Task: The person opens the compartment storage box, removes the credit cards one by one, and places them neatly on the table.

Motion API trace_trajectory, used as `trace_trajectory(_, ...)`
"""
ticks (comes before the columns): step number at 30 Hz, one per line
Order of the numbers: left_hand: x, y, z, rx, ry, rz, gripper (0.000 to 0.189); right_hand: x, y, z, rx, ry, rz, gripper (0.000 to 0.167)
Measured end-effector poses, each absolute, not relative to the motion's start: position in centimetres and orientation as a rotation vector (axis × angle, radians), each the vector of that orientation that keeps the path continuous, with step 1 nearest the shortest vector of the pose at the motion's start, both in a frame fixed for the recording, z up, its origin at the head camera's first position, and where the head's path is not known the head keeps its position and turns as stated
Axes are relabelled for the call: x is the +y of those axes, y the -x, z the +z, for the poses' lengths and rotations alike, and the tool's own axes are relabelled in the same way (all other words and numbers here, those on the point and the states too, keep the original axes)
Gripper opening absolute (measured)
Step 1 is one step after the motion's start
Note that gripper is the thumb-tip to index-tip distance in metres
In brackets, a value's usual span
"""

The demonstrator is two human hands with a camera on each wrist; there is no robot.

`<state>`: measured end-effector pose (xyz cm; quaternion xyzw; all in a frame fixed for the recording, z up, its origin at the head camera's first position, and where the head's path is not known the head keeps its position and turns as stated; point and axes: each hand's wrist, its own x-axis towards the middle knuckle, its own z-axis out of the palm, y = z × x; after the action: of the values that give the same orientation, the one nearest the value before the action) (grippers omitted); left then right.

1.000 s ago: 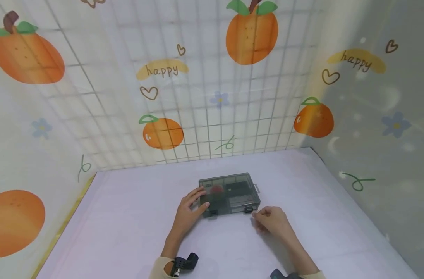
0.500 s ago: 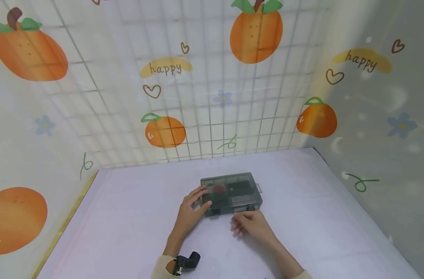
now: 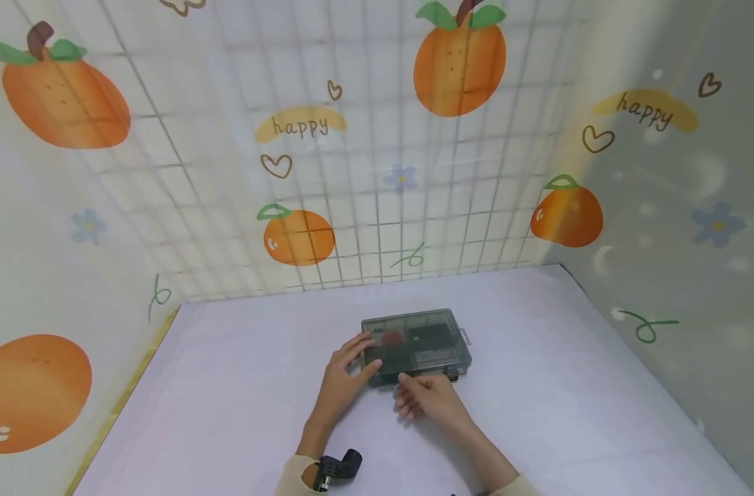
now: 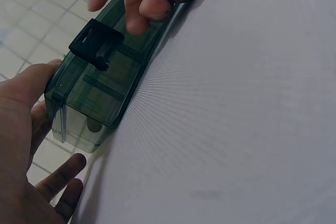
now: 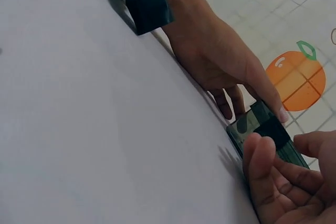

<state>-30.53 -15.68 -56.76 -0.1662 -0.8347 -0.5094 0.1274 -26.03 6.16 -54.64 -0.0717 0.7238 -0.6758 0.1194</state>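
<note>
A translucent dark-green plastic storage box (image 3: 438,337) lies flat on the table, its lid down. A red round shape (image 3: 392,336) shows through the lid among darker contents I cannot identify. My left hand (image 3: 341,379) holds the box's left end, thumb on the lid and fingers at the side. Along the front side, my right hand (image 3: 435,399) is beside the left black latch (image 4: 97,43), its fingers loosely bent with a gap to the thumb. Whether a fingertip touches the latch is unclear. Part of the right latch (image 3: 453,374) shows behind the right hand.
The white-covered table (image 3: 253,386) extends around the box. Behind it hangs a pale curtain (image 3: 364,151) printed with oranges, over a grid. A small black camera (image 3: 342,465) sits on the left wrist.
My right hand has slid left along the box's front, from the right latch to near the left one. The left hand keeps its hold on the box, which has not visibly moved.
</note>
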Motion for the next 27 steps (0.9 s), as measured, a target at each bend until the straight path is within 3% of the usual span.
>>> trace_trajectory(12,-15.3,30.7,-56.9,-2.450,0.484,-1.462,0.053,5.1,26.6,-54.2,2.081,0.132,-1.944,0.052)
trace_trajectory(20,-15.1,31.0,-56.3,-2.452,0.516,-1.416,0.051,4.9,26.9,-54.2,2.203,0.188,-1.944,0.018)
trace_trajectory(27,-15.8,30.5,-56.6,-2.472,0.480,-1.445,0.052,5.8,26.4,-54.0,2.523,0.283,-1.652,0.022)
